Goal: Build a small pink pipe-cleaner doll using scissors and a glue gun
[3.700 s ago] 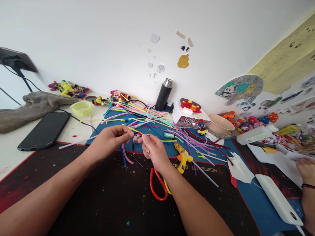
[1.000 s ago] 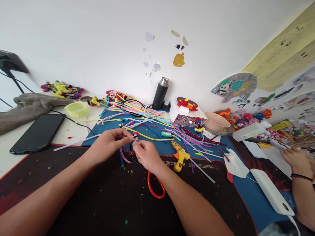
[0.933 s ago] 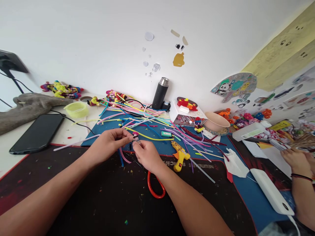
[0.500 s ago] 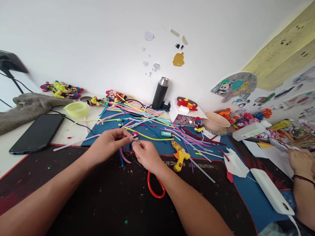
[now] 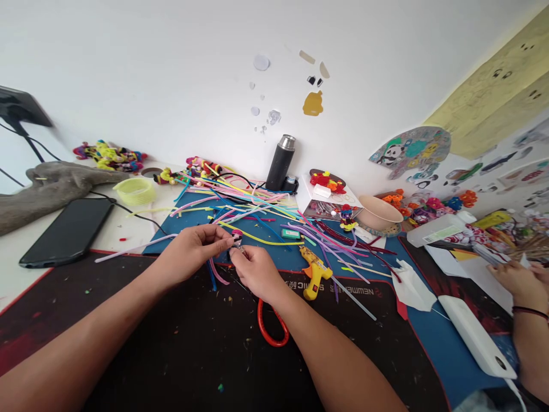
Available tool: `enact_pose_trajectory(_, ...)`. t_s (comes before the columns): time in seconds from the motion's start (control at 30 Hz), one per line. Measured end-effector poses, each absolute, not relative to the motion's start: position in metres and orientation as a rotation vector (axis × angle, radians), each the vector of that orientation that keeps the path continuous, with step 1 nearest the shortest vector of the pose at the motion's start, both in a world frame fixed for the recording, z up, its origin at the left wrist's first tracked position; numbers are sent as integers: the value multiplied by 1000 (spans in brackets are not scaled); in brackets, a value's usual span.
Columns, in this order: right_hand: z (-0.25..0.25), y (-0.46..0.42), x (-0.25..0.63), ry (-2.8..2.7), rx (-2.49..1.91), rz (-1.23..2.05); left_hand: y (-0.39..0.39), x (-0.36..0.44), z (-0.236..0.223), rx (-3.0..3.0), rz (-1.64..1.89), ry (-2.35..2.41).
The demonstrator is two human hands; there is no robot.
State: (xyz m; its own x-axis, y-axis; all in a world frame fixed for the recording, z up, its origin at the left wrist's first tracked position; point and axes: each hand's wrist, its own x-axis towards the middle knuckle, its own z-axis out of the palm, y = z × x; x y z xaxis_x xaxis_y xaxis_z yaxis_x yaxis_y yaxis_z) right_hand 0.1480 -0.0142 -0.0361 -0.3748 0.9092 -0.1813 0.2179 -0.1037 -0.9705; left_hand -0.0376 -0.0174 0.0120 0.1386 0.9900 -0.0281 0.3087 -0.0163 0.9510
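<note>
Between my two hands, above the dark mat, is a small pipe-cleaner figure (image 5: 236, 234) with a pink top and a pale face. My left hand (image 5: 195, 247) pinches it from the left, thumb against the fingertips. From the right, my right hand (image 5: 256, 272) has its thumb and fingers closed on the figure's lower part, which is mostly hidden. Blue and pink pipe cleaners (image 5: 218, 273) lie just below my left fingers. A red loop handle (image 5: 273, 326) shows beneath my right wrist; the rest of that tool is covered.
A yellow glue gun (image 5: 316, 274) with a clear glue stick lies right of my hands. Loose pipe cleaners (image 5: 249, 209) spread behind them, before a black thermos (image 5: 281, 166). A phone (image 5: 68, 232) rests at left. At right, another person's hand (image 5: 518, 283) is over papers.
My hands stay closed around the figure with hardly any movement. The other person's hand has shifted slightly left. The whole view has drifted a little.
</note>
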Motion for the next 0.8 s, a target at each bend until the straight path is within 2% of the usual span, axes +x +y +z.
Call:
enact_pose_trajectory(0.3,-18,-13,149,-1319,-989,1842,-17,-38,15,1494,1024,1354)
enact_pose_trajectory(0.5,-12,-9,154,-1187,-940,1797,-20,-38,11,1601,1054,1401)
enact_pose_trajectory(0.8,-13,-7,157,-1099,-961,1835,-25,-36,6,2079,1011,1461)
